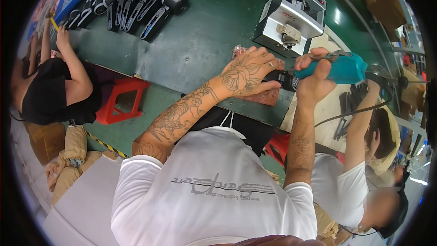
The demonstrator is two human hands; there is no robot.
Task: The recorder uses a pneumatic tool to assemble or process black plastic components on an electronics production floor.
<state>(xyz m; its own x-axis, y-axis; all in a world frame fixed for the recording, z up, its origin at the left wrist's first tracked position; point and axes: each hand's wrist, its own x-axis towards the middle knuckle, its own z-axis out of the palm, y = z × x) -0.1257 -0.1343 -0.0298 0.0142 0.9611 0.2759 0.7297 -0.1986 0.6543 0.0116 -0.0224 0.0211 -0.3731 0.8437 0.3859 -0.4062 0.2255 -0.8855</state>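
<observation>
My left hand (252, 73) presses down over a black part with a round, vented end (287, 81), its fingers closed around it. Under that part lies a reddish pad (261, 97) at the near edge of the bench. Just to the right, my right hand (315, 78) grips a teal electric screwdriver (343, 69), held roughly level. A cord leaves the screwdriver's right end. Its tip is hidden near the black part and my fingers.
A silver and black screw feeder (291, 23) stands beyond my hands. Several black handled devices (154, 18) lie at the far left of the green bench (200, 27). Co-workers sit left and right; one's arm (359, 127) reaches beside small black parts (348, 102).
</observation>
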